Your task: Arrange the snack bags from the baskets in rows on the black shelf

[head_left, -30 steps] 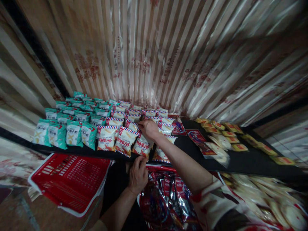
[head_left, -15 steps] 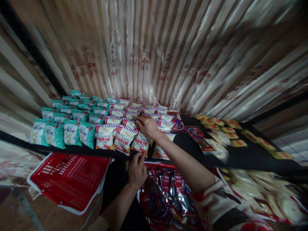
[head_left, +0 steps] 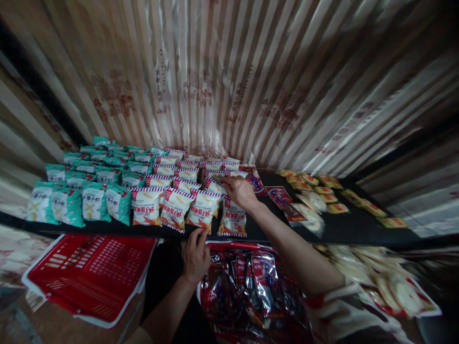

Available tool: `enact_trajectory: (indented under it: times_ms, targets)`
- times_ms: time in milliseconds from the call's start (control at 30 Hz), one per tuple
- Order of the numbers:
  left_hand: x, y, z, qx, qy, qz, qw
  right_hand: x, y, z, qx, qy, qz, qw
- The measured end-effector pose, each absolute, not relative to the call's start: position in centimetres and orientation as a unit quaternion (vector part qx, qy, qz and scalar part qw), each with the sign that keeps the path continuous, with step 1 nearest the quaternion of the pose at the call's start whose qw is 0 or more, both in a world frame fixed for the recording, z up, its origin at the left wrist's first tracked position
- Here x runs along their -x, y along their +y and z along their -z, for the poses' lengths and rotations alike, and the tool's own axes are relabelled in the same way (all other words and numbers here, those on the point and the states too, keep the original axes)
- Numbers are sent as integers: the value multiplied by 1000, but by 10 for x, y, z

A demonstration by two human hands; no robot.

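Small white-and-orange snack bags with striped tops stand in rows on a black shelf (head_left: pixel 261 217). My right hand (head_left: pixel 241 192) is over the right front bags, its fingers pinched together at the top of a white snack bag (head_left: pixel 232 217); the fingertips partly hide the contact. To its left stands another white snack bag (head_left: pixel 203 210). At that bag's lower edge, my left hand (head_left: pixel 196 258) rests against the shelf front with bent fingers, fingertips touching the bottom seal and nothing held. Left of these are rows of teal snack bags (head_left: pixel 96 203).
Below the shelf are a red basket (head_left: pixel 89 277) and a container of red shiny packets (head_left: pixel 263 282). Flat red packets (head_left: pixel 281 198), pale packs (head_left: pixel 310 215) and yellow packs (head_left: pixel 337 208) lie on the right. A striped curtain (head_left: pixel 215 95) hangs behind.
My view has turned slightly, shifting the shelf leftward in the picture. My right hand has moved right along the front row, from the third white bag to the fourth. The left hand stays at the shelf edge.
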State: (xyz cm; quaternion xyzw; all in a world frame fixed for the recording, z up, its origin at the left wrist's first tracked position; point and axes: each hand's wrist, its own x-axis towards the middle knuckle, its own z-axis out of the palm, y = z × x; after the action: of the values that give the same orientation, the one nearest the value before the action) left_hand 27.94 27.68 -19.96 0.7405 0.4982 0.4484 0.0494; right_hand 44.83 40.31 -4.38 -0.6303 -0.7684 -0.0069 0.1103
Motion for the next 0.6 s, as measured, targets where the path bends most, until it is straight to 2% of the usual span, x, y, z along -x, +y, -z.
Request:
enact_trajectory:
  times_ms: [167, 600]
  targets:
    - [-279, 278, 203, -743, 504, -438, 49, -438, 413, 47, 646, -762, -15, 48]
    - [-280, 280, 203, -738, 518, -428, 63, -414, 425, 40, 650, -758, -30, 43]
